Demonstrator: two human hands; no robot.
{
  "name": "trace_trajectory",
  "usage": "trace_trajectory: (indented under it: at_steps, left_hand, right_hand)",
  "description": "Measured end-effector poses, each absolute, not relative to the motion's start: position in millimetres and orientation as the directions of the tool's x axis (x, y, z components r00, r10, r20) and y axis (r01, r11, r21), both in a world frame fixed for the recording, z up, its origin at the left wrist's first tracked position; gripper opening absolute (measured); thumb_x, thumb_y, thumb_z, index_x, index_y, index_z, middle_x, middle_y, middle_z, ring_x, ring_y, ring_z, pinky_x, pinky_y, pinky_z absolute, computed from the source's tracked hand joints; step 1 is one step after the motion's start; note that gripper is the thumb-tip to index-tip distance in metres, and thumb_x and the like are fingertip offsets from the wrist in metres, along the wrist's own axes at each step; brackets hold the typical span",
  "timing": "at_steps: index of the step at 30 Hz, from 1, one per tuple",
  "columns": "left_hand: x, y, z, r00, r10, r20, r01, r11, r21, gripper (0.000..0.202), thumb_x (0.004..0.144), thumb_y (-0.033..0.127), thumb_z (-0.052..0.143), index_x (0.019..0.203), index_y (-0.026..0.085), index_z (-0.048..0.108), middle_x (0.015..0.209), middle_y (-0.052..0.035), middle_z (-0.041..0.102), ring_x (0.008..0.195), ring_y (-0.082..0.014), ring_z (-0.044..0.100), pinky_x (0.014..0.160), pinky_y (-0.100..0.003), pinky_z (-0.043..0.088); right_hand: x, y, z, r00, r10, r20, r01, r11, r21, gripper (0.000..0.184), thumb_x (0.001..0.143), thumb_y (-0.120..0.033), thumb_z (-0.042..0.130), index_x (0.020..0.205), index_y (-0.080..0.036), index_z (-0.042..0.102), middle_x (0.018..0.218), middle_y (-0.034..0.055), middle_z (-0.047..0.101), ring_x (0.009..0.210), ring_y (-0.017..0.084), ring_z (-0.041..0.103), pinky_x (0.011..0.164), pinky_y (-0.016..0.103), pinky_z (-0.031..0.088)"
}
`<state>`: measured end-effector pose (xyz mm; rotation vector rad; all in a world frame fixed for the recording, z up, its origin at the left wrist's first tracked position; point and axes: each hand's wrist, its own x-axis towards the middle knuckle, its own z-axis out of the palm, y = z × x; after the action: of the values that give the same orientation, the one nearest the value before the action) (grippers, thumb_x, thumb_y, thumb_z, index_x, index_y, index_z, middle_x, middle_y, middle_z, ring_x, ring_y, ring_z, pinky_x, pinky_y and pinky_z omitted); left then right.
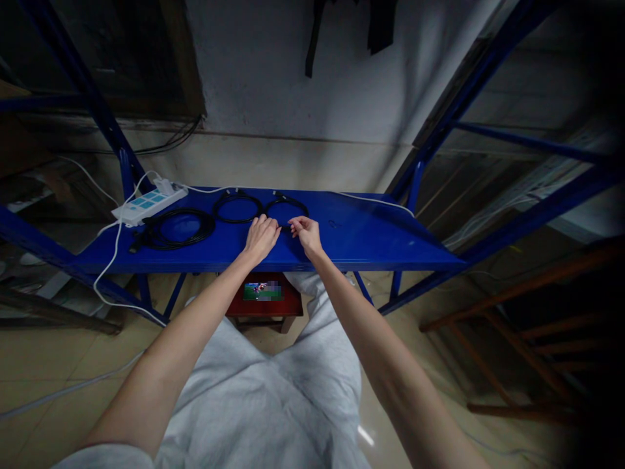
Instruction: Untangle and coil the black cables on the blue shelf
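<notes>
Left hand [261,236] and right hand [306,233] are set on the blue shelf [381,241]. The fingers are closed on the near arc of the black cable coil [288,198], and the rest of the coil lies just beyond the fingertips. Step judged: gripping the coil. For any next move the loops must be kept gathered.

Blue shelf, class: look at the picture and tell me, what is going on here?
A person faces the blue shelf with both hands on the rightmost black cable coil. The left hand and right hand are curled around its near edge. A second coil, a larger third coil and a white power strip lie further left on the shelf.
</notes>
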<state>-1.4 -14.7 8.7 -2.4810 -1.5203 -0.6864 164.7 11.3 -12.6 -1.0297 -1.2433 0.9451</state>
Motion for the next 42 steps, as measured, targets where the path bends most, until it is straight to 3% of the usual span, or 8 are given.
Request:
trace_trajectory:
  at_steps: [14, 17, 19, 22, 26, 33, 38, 42]
  left_hand:
    - [-2, -10, 5, 0.403, 0.802, 0.441, 0.868, -0.487, 0.092, 0.020, 0.099, 0.025, 0.045, 0.099, 0.019, 0.064, 0.103, -0.0132, 0.069, 0.113, -0.0301, 0.056, 0.099, -0.044, 0.044]
    - [0, -8, 4, 0.403, 0.803, 0.440, 0.871, -0.484, 0.086, 0.021, 0.099, 0.027, 0.044, 0.097, 0.020, 0.064, 0.101, -0.0127, 0.069, 0.111, -0.0295, 0.057, 0.096, -0.043, 0.045]
    - [1, -7, 2, 0.415, 0.794, 0.445, 0.867, -0.493, 0.071, 0.023, 0.100, 0.029, 0.043, 0.096, 0.020, 0.064, 0.099, -0.0129, 0.070, 0.107, -0.0291, 0.058, 0.094, -0.043, 0.046]
    - [2, -6, 1, 0.426, 0.777, 0.464, 0.862, -0.505, 0.054, 0.026, 0.100, 0.029, 0.041, 0.096, 0.019, 0.064, 0.099, -0.0135, 0.070, 0.105, -0.0289, 0.058, 0.092, -0.043, 0.046]
    - [2, -6, -1, 0.430, 0.773, 0.466, 0.862, -0.504, 0.040, 0.026, 0.100, 0.024, 0.039, 0.094, 0.017, 0.064, 0.098, -0.0142, 0.070, 0.103, -0.0295, 0.059, 0.088, -0.043, 0.046]
    - [4, -6, -3, 0.431, 0.773, 0.466, 0.867, -0.497, 0.023, 0.023, 0.098, 0.019, 0.040, 0.094, 0.016, 0.062, 0.095, -0.0143, 0.069, 0.100, -0.0293, 0.059, 0.087, -0.042, 0.044]
    - [3, -5, -3, 0.457, 0.764, 0.456, 0.851, -0.525, 0.028, 0.023, 0.098, 0.020, 0.038, 0.095, 0.017, 0.061, 0.094, -0.0135, 0.067, 0.099, -0.0292, 0.059, 0.086, -0.042, 0.045]
    - [2, 0, -6, 0.406, 0.769, 0.493, 0.846, -0.521, 0.117, 0.026, 0.097, 0.025, 0.043, 0.116, 0.016, 0.057, 0.115, -0.0157, 0.062, 0.108, -0.0301, 0.057, 0.090, -0.043, 0.046]
  right_hand:
    - [174, 21, -20, 0.215, 0.939, 0.269, -0.014, 0.278, -0.960, 0.029, 0.080, -0.044, 0.061, 0.087, -0.017, 0.068, 0.072, 0.0021, 0.060, 0.058, 0.011, 0.051, 0.050, 0.022, 0.039]
    - [210, 33, -13, 0.280, 0.918, 0.279, 0.074, 0.270, -0.960, 0.030, 0.079, -0.043, 0.059, 0.088, -0.015, 0.069, 0.072, 0.0030, 0.063, 0.059, 0.012, 0.052, 0.051, 0.023, 0.039]
    - [246, 41, -5, 0.287, 0.901, 0.324, 0.225, 0.266, -0.937, 0.027, 0.078, -0.038, 0.060, 0.083, -0.014, 0.071, 0.075, 0.0051, 0.067, 0.065, 0.014, 0.056, 0.058, 0.025, 0.044]
    - [299, 49, 7, 0.260, 0.912, 0.316, 0.460, 0.171, -0.871, 0.023, 0.077, -0.033, 0.061, 0.081, -0.013, 0.073, 0.080, 0.0080, 0.072, 0.075, 0.019, 0.062, 0.071, 0.029, 0.049]
    - [343, 47, 16, 0.267, 0.945, 0.188, 0.683, -0.047, -0.729, 0.022, 0.077, -0.019, 0.060, 0.092, -0.013, 0.076, 0.093, 0.0107, 0.075, 0.094, 0.023, 0.067, 0.090, 0.033, 0.050]
    - [382, 25, 5, 0.515, 0.839, 0.176, 0.693, -0.286, -0.662, 0.042, 0.073, -0.007, 0.049, 0.107, -0.013, 0.073, 0.093, 0.0119, 0.072, 0.091, 0.026, 0.067, 0.086, 0.033, 0.052]
    - [378, 0, -16, 0.448, 0.837, 0.313, 0.831, -0.261, -0.492, 0.041, 0.073, -0.006, 0.048, 0.108, -0.012, 0.068, 0.107, 0.0143, 0.066, 0.101, 0.026, 0.062, 0.094, 0.035, 0.048]
    - [363, -9, -16, 0.302, 0.884, 0.357, 0.934, -0.200, -0.296, 0.046, 0.075, -0.006, 0.050, 0.119, -0.014, 0.060, 0.120, 0.0154, 0.059, 0.111, 0.028, 0.055, 0.095, 0.037, 0.045]
